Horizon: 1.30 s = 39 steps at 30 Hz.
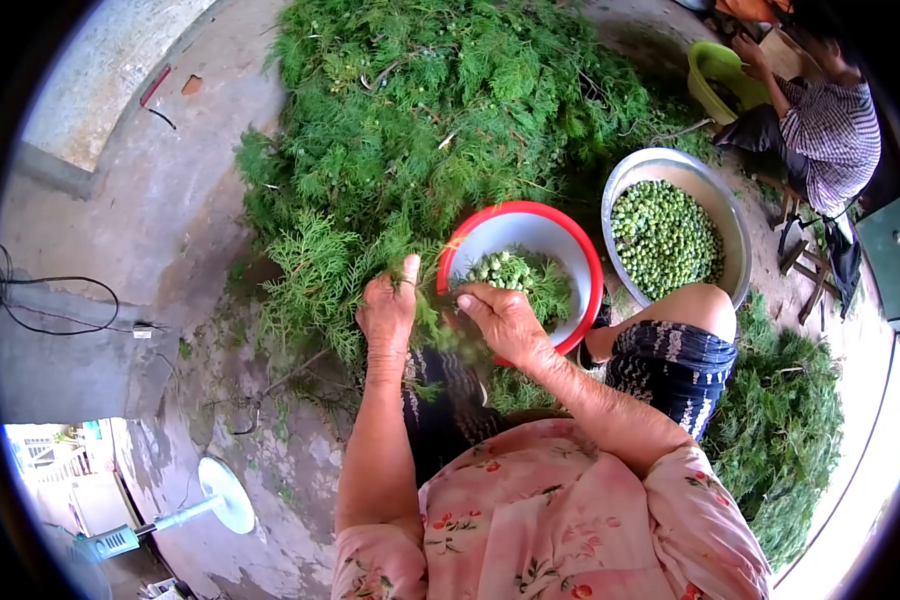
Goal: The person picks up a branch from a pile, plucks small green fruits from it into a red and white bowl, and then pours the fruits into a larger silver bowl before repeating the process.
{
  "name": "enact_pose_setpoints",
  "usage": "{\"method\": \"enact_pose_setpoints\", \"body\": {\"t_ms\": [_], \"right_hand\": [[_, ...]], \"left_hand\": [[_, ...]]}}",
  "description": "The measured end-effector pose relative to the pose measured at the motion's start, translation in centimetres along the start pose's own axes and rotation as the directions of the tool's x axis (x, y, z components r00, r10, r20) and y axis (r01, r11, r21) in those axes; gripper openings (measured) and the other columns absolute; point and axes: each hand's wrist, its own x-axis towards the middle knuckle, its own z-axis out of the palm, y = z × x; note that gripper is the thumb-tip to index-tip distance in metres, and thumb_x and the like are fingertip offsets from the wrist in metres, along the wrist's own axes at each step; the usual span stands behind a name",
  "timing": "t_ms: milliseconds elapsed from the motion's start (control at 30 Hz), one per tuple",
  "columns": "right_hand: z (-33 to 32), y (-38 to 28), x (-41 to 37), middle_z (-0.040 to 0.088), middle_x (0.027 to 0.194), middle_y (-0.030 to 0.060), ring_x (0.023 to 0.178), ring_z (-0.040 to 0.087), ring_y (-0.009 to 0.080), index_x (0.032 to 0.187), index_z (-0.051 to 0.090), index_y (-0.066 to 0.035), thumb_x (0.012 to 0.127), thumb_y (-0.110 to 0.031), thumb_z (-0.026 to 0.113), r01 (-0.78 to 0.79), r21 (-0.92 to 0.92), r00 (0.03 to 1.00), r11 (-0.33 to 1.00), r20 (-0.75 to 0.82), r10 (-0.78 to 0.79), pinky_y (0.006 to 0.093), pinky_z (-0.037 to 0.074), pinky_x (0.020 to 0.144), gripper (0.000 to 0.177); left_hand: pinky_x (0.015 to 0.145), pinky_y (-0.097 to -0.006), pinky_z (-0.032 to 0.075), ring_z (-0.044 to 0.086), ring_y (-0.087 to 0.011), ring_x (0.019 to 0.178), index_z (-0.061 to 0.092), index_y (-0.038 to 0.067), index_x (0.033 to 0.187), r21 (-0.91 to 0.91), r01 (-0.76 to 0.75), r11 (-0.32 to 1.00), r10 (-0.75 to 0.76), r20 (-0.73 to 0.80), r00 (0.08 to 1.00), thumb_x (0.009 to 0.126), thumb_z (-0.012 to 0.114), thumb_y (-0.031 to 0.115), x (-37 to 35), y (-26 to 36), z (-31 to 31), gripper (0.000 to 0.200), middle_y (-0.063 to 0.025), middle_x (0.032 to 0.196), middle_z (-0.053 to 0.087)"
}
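My left hand (388,310) is closed around a leafy evergreen branch (320,265), its thumb pointing up. To its right, my right hand (508,322) reaches over the near left part of a white basin with a red rim (592,262). Thumb and forefinger are pinched together there, and what sits between them is too small to make out. Blurred green foliage lies between the two hands. Inside the basin are pale green berry-like cones (500,268) and some green sprigs (550,292).
A large heap of evergreen branches (440,110) lies ahead. Beside my knee, a metal basin (615,185) holds many green cones (667,235). More branches (770,430) lie at right. Another person (830,130) sits near a yellow-green tub (702,85). A fan (225,495) stands lower left.
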Motion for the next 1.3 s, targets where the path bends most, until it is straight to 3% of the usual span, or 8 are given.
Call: {"method": "enact_pose_setpoints", "body": {"t_ms": [100, 233, 333, 533, 633, 833, 1067, 1300], "right_hand": [[0.9, 1.3, 0.2, 0.062, 0.07, 0.0177, 0.062, 0.058, 0.026, 0.095, 0.061, 0.003, 0.085, -0.021, 0.058, -0.24, 0.105, 0.969, 0.965, 0.085, 0.232, 0.0311, 0.046, 0.062, 0.025], [1.2, 0.8, 0.8, 0.063, 0.087, 0.0167, 0.079, 0.056, 0.0223, 0.097, 0.062, 0.004, 0.083, -0.043, 0.059, -0.679, 0.238, 0.733, 0.695, 0.282, 0.619, 0.0351, 0.045, 0.077, 0.049], [3.1, 3.3, 1.3, 0.061, 0.096, 0.018, 0.089, 0.055, 0.0249, 0.098, 0.061, 0.003, 0.08, -0.046, 0.061, -0.746, 0.225, 0.666, 0.627, 0.243, 0.705, 0.0377, 0.041, 0.085, 0.052], [1.9, 1.1, 0.8, 0.063, 0.083, 0.008, 0.071, 0.06, 0.0162, 0.097, 0.06, 0.0, 0.079, -0.015, 0.063, -0.7, 0.545, 0.702, 0.462, 0.407, 0.584, 0.029, 0.051, 0.066, 0.023], [1.9, 1.7, 0.3, 0.062, 0.089, 0.0091, 0.078, 0.057, 0.0194, 0.095, 0.061, -0.004, 0.075, -0.022, 0.068, -0.71, 0.59, 0.694, 0.383, 0.495, 0.524, 0.0336, 0.046, 0.072, 0.028], [2.6, 1.3, -0.1, 0.059, 0.078, 0.0057, 0.057, 0.056, 0.0171, 0.091, 0.057, -0.005, 0.078, -0.021, 0.066, -0.738, 0.571, 0.666, 0.36, 0.531, 0.524, 0.0301, 0.045, 0.041, 0.022], [2.0, -1.2, -1.4, 0.054, 0.065, 0.007, 0.051, 0.054, 0.0209, 0.085, 0.052, -0.004, 0.087, -0.021, 0.053, -0.768, 0.563, 0.627, 0.305, 0.568, 0.533, 0.0316, 0.043, 0.042, 0.017], [2.1, -1.5, -2.4, 0.054, 0.067, 0.0059, 0.049, 0.051, 0.0173, 0.083, 0.053, -0.005, 0.086, -0.023, 0.057, -0.791, 0.541, 0.597, 0.286, 0.581, 0.554, 0.0276, 0.036, 0.038, 0.019]], "left_hand": [[0.073, -0.0421, 0.045, 0.06, -0.0293, 0.08, 0.065, 0.015, 0.091, 0.039, -0.059, 0.997, 0.06, -0.011, 0.998, 0.081, 0.052, 0.05, -0.2, -0.7, 0.3, 0.039, -0.0107, 0.084, 0.063], [0.066, -0.0373, 0.046, 0.059, -0.0285, 0.069, 0.066, 0.015, 0.089, 0.016, -0.035, 0.999, 0.034, 0.045, 0.998, 0.079, 0.059, 0.047, -0.7, 0.7, -0.2, 0.034, -0.0089, 0.078, 0.063], [0.072, -0.0395, 0.047, 0.061, -0.0286, 0.074, 0.066, 0.019, 0.092, 0.128, -0.069, 0.989, 0.05, 0.146, 0.988, 0.073, 0.062, 0.052, -0.7, 0.7, 0.1, 0.037, -0.0076, 0.085, 0.064], [0.074, -0.0415, 0.046, 0.061, -0.0317, 0.081, 0.061, 0.015, 0.091, 0.383, -0.042, 0.923, -0.038, 0.199, 0.979, 0.071, 0.064, 0.044, -1.2, 2.1, -0.1, 0.035, -0.0121, 0.082, 0.065], [0.072, -0.0416, 0.046, 0.061, -0.0318, 0.08, 0.061, 0.014, 0.09, 0.452, -0.108, 0.885, 0.015, 0.205, 0.979, 0.07, 0.065, 0.034, -1.3, 1.6, 0.4, 0.028, -0.0124, 0.08, 0.065], [0.066, -0.0415, 0.046, 0.062, -0.0311, 0.075, 0.061, 0.013, 0.09, 0.461, -0.112, 0.88, 0.02, 0.199, 0.98, 0.07, 0.062, 0.023, -1.4, 1.9, 0.3, 0.022, -0.0138, 0.075, 0.064], [0.057, -0.0395, 0.045, 0.062, -0.0279, 0.061, 0.061, 0.014, 0.09, 0.52, -0.107, 0.848, 0.058, 0.11, 0.992, 0.073, 0.056, 0.015, -1.4, 1.5, 1.2, 0.017, -0.0137, 0.065, 0.063], [0.069, -0.0433, 0.045, 0.062, -0.0344, 0.072, 0.06, 0.016, 0.098, 0.507, -0.003, 0.862, -0.093, 0.164, 0.982, 0.078, 0.05, 0.02, -1.1, 1.9, 1.1, 0.022, -0.0177, 0.071, 0.063]]}}
